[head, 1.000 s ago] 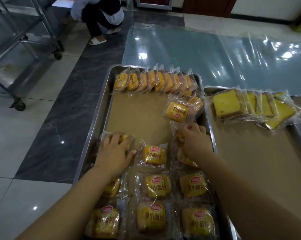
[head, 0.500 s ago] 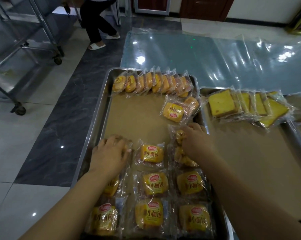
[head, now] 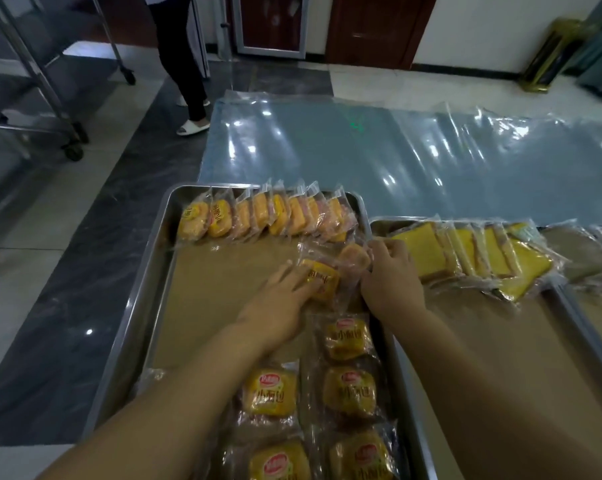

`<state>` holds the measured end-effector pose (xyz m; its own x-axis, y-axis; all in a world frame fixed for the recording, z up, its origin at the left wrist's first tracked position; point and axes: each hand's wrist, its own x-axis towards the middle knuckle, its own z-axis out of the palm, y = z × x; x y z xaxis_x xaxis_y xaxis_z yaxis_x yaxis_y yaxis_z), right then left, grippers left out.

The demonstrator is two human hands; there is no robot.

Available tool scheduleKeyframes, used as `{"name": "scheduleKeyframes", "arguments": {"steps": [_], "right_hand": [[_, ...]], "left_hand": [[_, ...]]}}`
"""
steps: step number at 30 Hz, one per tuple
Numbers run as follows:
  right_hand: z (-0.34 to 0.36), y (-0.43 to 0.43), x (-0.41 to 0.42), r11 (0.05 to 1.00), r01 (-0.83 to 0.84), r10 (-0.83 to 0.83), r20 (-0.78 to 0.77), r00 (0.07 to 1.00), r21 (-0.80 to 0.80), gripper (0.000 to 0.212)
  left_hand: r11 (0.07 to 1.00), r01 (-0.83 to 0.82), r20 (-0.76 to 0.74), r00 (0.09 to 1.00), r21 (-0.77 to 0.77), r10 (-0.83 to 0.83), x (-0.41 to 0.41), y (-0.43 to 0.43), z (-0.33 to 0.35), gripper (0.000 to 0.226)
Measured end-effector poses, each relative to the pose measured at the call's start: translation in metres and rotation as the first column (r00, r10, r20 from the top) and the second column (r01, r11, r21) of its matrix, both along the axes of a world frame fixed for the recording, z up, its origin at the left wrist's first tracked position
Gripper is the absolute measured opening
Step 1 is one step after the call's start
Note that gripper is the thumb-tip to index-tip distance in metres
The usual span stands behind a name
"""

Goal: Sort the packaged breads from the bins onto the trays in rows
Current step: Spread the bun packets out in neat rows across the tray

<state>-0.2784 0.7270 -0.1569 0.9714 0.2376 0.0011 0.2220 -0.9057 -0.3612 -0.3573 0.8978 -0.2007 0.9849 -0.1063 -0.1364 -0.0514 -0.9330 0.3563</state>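
Left hand covers bread pack; right hand grip unclear.

1. Bare brown paper fills the left tray's middle-left: open passage
2. Far end is blocked by an upright bread row
3. Flat packets crowd the near right
4. Right tray paper lies open below the slice packets

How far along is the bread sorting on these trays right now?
Partly done. Done: a back row of small bread packs stands along the left tray, and sliced cake packs line the right tray. In hand: the left hand and right hand are on two loose packs. Left: the flat packs near the front and bare paper on both trays.
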Motion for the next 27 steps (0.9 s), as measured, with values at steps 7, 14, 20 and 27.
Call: {"name": "scheduleKeyframes", "arguments": {"steps": [7,14,20,27], "right_hand": [[-0.015,-0.001,0.03,0.999,0.019,-0.02,-0.045,0.999,-0.032,0.04],[-0.021,0.012,0.03,0.972,0.069,-0.053,-0.077,0.996,0.226,0.031],[-0.019,0.033,0.016,0.963,0.067,-0.009,-0.218,0.976,0.263,0.03],[-0.024,0.053,-0.01,0.952,0.039,0.094,-0.413,0.906,0.302,0.018]], "left_hand": [[1.0,0.013,-0.061,0.998,0.02,-0.012,0.016,0.008,-0.02,0.055],[0.969,-0.246,0.108,0.965,0.035,0.241,-0.022,0.046,-0.018,0.037],[0.9,-0.41,0.094,0.912,0.151,0.4,-0.047,0.073,-0.008,0.028],[0.939,-0.319,0.002,0.947,0.131,0.321,-0.06,0.082,-0.002,0.046]]}}
